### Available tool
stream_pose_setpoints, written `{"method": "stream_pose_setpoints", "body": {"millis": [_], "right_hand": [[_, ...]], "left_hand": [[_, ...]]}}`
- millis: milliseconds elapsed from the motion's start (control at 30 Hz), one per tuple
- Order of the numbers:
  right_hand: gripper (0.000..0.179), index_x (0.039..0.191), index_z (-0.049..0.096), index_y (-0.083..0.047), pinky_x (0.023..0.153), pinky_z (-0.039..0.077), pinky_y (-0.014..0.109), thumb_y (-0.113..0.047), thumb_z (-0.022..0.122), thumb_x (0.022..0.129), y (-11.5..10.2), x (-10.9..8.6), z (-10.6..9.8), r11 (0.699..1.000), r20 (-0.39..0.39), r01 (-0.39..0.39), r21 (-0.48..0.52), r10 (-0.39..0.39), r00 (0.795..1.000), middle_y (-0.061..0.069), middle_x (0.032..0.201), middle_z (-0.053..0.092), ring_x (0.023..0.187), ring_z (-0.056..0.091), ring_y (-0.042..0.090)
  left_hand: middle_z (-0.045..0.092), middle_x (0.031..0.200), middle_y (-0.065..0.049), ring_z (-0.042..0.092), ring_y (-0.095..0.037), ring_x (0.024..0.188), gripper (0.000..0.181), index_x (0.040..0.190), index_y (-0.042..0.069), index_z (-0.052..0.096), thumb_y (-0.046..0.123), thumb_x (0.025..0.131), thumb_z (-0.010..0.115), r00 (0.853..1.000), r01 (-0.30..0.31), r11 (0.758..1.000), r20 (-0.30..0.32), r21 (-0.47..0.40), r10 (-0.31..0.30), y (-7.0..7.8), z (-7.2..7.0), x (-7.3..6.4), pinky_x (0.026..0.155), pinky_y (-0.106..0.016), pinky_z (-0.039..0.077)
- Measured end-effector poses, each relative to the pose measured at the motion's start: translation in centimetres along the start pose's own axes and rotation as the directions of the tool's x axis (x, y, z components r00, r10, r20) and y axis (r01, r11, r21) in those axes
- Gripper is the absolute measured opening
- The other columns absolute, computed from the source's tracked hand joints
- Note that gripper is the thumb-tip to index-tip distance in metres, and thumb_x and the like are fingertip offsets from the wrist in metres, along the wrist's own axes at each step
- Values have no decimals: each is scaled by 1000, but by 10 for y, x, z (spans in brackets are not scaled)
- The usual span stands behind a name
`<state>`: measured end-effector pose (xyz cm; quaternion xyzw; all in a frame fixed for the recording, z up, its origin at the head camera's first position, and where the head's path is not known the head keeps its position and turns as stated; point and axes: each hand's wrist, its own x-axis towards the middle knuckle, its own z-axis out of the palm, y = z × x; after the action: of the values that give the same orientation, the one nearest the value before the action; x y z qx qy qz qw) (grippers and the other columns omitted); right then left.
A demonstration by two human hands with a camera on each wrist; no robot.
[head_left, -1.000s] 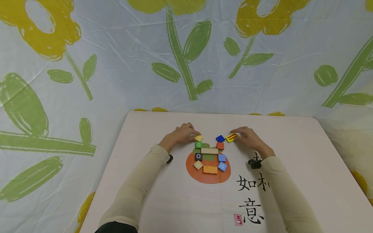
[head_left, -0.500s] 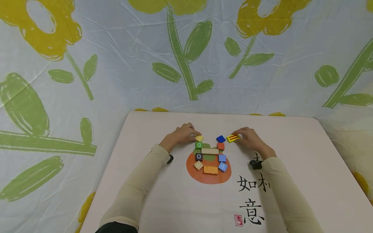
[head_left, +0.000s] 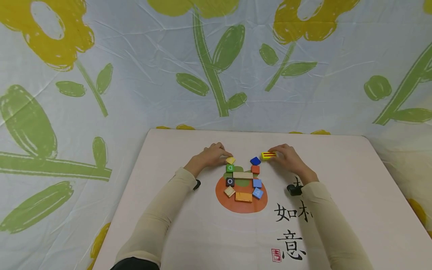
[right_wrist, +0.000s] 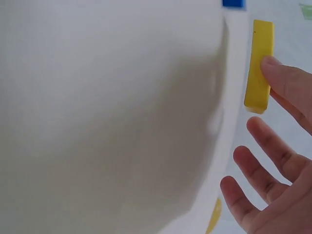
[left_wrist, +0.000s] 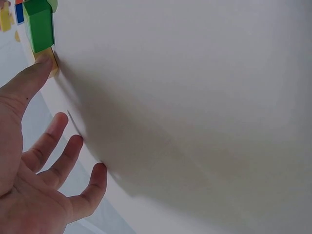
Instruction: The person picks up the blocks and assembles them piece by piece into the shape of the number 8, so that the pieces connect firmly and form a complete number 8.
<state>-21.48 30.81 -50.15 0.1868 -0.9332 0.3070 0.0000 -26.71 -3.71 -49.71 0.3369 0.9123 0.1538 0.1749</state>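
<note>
My left hand (head_left: 213,154) pinches a small yellow block (head_left: 230,160) at the far end of the left column of blocks; in the left wrist view the thumb lies on it, beside a green block (left_wrist: 40,28), with the index finger hidden. My right hand (head_left: 286,155) holds a long yellow block with red stripes (head_left: 267,155) between thumb and index finger, above the table. Its plain yellow side (right_wrist: 261,58) faces the right wrist camera. Left of it and slightly nearer lies a dark blue block (head_left: 255,161), just beyond a red block (head_left: 255,169).
A long pale wooden block (head_left: 243,175) bridges the two columns. Nearer lie a black block (head_left: 230,182), a wooden block (head_left: 229,192), an orange block (head_left: 243,197) and two light blue blocks (head_left: 257,183). The white tabletop (head_left: 189,232) carries a printed orange fruit and black characters.
My right hand first drew the striped block slightly right, then moved it up and a little left, turning it level. The left hand and the laid blocks stay put.
</note>
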Motion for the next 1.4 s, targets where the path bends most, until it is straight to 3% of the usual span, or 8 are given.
{"method": "stream_pose_setpoints", "body": {"millis": [333,733,1067,1400], "right_hand": [[28,119,69,0,99,35,60,-9,73,92,-25,23,14,999,8,-10,53,10,1000,23,122,62,118,47,42],[27,117,72,-5,95,38,61,-14,75,91,-60,47,40,999,59,-44,32,42,997,21,121,61,115,49,42],[30,118,72,-8,89,42,62,-21,75,92,-66,52,48,992,123,-119,-33,122,985,24,123,57,115,49,45],[31,118,72,-9,86,43,61,-25,75,92,-67,52,52,990,135,-124,-63,131,982,24,122,57,114,49,46]], "left_hand": [[51,127,-6,47,-25,113,37,135,29,66,32,98,67,1000,-5,1000,3,13,5,-2,1,1,93,-57,39],[51,130,-8,47,-25,115,39,137,31,64,34,98,66,1000,5,999,25,49,-6,-1,-1,3,90,-51,42],[51,127,-7,48,-25,113,38,136,29,65,33,98,67,1000,8,999,10,36,-8,0,-1,2,92,-56,41],[51,127,-7,48,-25,113,37,135,28,65,32,98,67,1000,-3,1000,8,29,3,0,0,2,92,-55,41]]}}
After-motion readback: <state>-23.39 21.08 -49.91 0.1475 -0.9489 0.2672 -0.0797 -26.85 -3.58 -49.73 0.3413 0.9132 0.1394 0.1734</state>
